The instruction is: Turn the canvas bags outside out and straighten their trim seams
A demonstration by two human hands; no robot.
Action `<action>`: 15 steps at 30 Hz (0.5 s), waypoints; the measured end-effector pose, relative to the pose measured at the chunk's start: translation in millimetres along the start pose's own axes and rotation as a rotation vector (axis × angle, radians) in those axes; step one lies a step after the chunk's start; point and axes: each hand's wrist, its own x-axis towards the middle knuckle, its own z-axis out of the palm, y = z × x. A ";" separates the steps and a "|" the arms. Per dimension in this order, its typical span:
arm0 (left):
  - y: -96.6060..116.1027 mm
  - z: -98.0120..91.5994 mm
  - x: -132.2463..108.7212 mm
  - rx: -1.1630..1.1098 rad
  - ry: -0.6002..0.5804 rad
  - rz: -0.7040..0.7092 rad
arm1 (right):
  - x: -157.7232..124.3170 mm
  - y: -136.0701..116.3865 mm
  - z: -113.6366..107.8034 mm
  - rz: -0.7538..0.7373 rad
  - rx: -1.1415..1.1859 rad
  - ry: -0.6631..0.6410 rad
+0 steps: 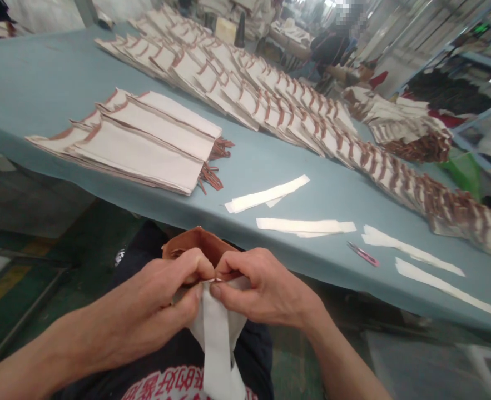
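Observation:
My left hand (165, 291) and my right hand (264, 286) meet over my lap, fingertips almost touching. Both pinch the edge of a fabric piece (199, 240), brown on the inside and cream on the outside, that looks like a small bag. From between the two pinches a white strip (217, 347) hangs down the front, its top end at the fingertips. Whether the strip is joined to the edge is hidden by my fingers. Just beyond my hands runs the front edge of the blue-covered table (153, 203).
Several white strips (306, 226) lie on the table near its front edge, beside pink thread snips (362, 254). Left of them sits a stack of cream fabric bags (145, 150) with brown cords. Long overlapping rows of similar bags (245, 94) stretch behind. A person (332, 50) is in the background.

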 end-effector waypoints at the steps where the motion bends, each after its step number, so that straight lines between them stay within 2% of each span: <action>1: 0.0 0.5 3.0 -0.022 0.008 0.024 | 0.1 1.7 -0.8 0.018 0.023 -0.013; 7: -4.7 9.4 8.7 -0.037 0.060 0.174 | -0.2 6.8 -4.5 0.098 0.164 -0.073; 11: -8.4 14.1 8.9 0.079 0.108 0.317 | -1.8 9.5 -4.0 0.118 0.356 -0.107; 15: -14.3 16.3 12.3 0.149 0.144 0.481 | -3.0 12.1 -0.2 0.206 0.597 -0.146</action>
